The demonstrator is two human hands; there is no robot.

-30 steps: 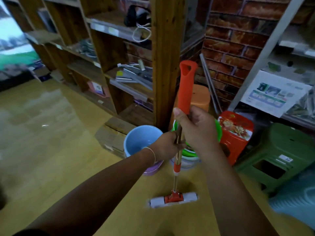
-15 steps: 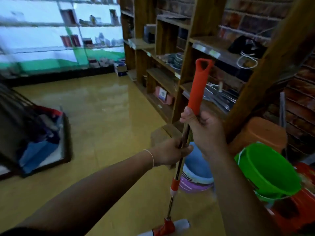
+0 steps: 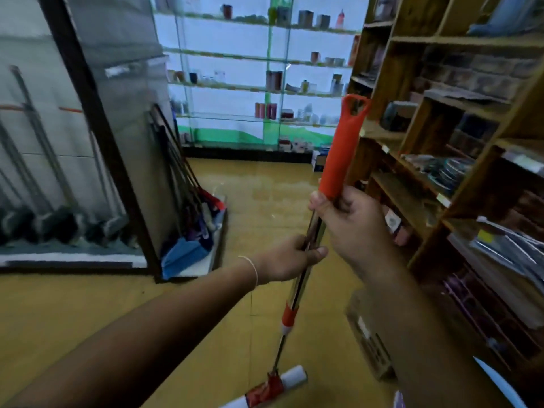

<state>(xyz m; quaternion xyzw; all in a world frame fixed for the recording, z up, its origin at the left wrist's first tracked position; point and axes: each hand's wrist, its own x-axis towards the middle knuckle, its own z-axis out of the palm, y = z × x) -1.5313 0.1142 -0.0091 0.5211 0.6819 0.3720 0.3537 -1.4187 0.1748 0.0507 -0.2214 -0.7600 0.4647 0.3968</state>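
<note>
— What are the hands doing?
— Both grip a mop (image 3: 316,234): the right hand (image 3: 350,223) curls just under the orange grip, the left hand (image 3: 287,257) lower on the metal pole.
— Where is the mop?
— Centre, its head on the near yellow floor (image 3: 265,207).

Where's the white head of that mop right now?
In the head view, the mop head is bottom centre, down at the yellow floor, just left of the cardboard box by the wooden shelves.
</note>
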